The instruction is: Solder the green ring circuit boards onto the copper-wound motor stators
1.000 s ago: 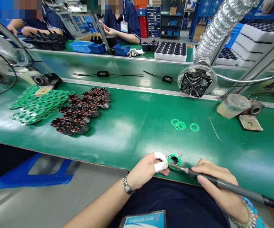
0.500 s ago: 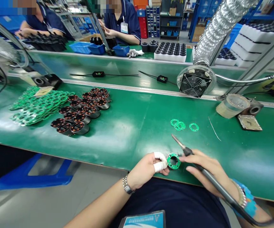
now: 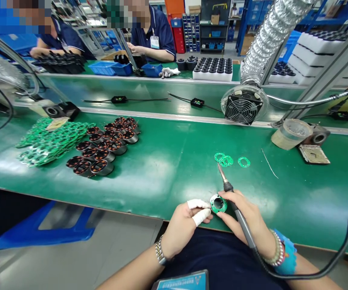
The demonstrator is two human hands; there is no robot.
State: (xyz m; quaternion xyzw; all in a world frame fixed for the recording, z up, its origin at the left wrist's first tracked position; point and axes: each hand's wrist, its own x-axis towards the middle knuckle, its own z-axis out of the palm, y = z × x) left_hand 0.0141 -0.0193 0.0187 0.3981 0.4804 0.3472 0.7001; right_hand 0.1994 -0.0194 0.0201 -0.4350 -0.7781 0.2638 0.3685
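A motor stator topped by a green ring-shaped circuit board (image 3: 224,207) is near the table's front edge, its open centre facing up. My left hand (image 3: 181,227), with white tape on thumb and forefinger, is closed at its left side and steadies it. My right hand (image 3: 248,211) grips a soldering iron (image 3: 243,221), whose bare tip points up and away from me, toward the loose rings. The thumb and forefinger of that hand also touch the board's right side. Loose green ring boards (image 3: 226,161) lie beyond the iron's tip, with another ring board (image 3: 244,162) beside them.
Copper-wound stators (image 3: 101,166) and a pile of green boards (image 3: 47,147) cover the left. A fan (image 3: 243,109) hangs ahead; a tub (image 3: 290,135), sponge tray (image 3: 314,154) and solder wire (image 3: 270,164) are right. The iron's cable (image 3: 337,257) loops right. Co-workers sit opposite.
My right hand has moved left, bringing its fingertips onto the ring board, and the iron now stands steeper. The board has turned slightly, with a white patch facing up. The camera view shifted a little.
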